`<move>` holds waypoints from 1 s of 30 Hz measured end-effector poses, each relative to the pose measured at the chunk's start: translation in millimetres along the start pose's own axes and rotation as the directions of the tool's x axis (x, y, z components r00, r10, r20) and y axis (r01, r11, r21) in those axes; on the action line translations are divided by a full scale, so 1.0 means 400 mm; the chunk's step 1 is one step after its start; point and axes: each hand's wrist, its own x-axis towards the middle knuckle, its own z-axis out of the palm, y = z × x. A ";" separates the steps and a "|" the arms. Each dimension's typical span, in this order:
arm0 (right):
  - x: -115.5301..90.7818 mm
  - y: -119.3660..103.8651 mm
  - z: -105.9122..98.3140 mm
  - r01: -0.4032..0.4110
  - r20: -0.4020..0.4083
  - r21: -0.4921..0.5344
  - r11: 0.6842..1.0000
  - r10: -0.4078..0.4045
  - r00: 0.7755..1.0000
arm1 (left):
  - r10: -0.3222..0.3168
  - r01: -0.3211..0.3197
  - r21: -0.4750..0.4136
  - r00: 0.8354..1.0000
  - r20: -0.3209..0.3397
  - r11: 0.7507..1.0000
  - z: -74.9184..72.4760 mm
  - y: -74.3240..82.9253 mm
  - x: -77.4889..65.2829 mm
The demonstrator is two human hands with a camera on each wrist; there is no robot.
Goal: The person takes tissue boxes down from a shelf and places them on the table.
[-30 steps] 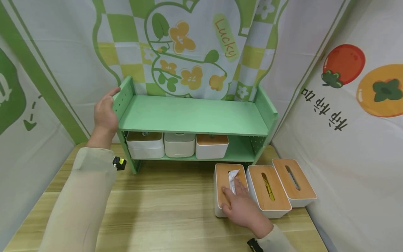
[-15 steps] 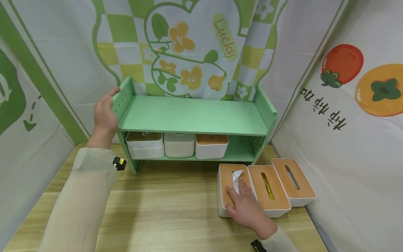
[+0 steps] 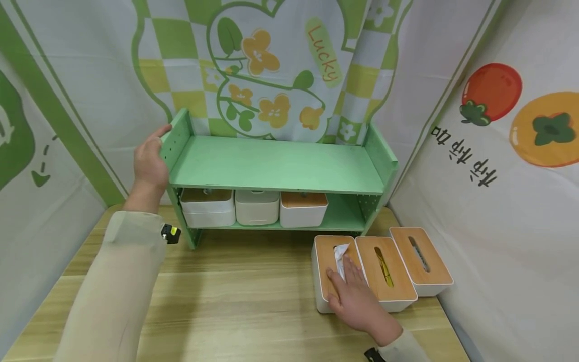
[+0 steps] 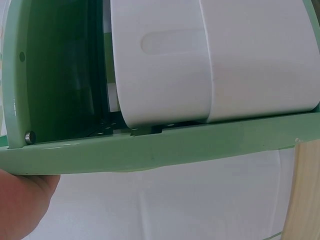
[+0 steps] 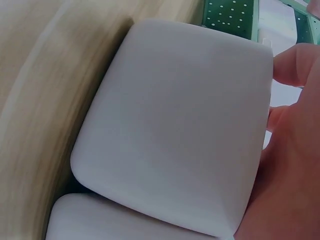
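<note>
In the head view my left hand [image 3: 151,163] rests against the outer side of a green two-tier shelf's [image 3: 276,163] left panel, a finger reaching its top edge. In the left wrist view part of this hand [image 4: 25,202] shows beside the panel; other fingers are hidden. My right hand [image 3: 357,301] lies with extended fingers on the wood-coloured lid of a white tissue box [image 3: 327,254], beside the white tissue [image 3: 340,256] poking from its slot. This box stands against a second box [image 3: 398,266] with something yellow in its slot. A third box [image 3: 425,256] adjoins that one.
Under the shelf's upper board sit two wood-lidded white boxes [image 3: 208,213] [image 3: 303,216] with a pale lidded box [image 3: 258,208] between them. The wooden table [image 3: 244,291] reaches the right fabric wall [image 3: 506,241]. A printed curtain [image 3: 289,65] hangs behind the shelf.
The tissue box under my right hand has slid a little right, up against the second box, and my right hand has moved with it. My left hand stays at the shelf's panel.
</note>
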 end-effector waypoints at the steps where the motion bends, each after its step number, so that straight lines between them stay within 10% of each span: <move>1: 0.001 0.002 0.000 0.004 0.000 0.000 1.000 -0.004 1.000 | -0.002 0.002 -0.007 1.000 -0.003 1.000 -0.001 0.000 0.000; 7: 0.025 0.022 -0.027 -0.027 -0.131 0.159 0.987 0.048 0.990 | 0.004 -0.004 -0.002 1.000 -0.014 1.000 -0.005 0.000 0.000; 16: 0.098 0.123 -0.141 0.011 -0.438 0.440 0.898 0.204 0.876 | -0.029 0.029 -0.010 1.000 0.004 1.000 -0.001 -0.004 0.001; 30: 0.204 0.154 -0.299 0.328 -0.630 0.421 0.846 0.012 0.776 | -0.005 0.005 0.010 1.000 0.017 1.000 -0.002 0.004 -0.005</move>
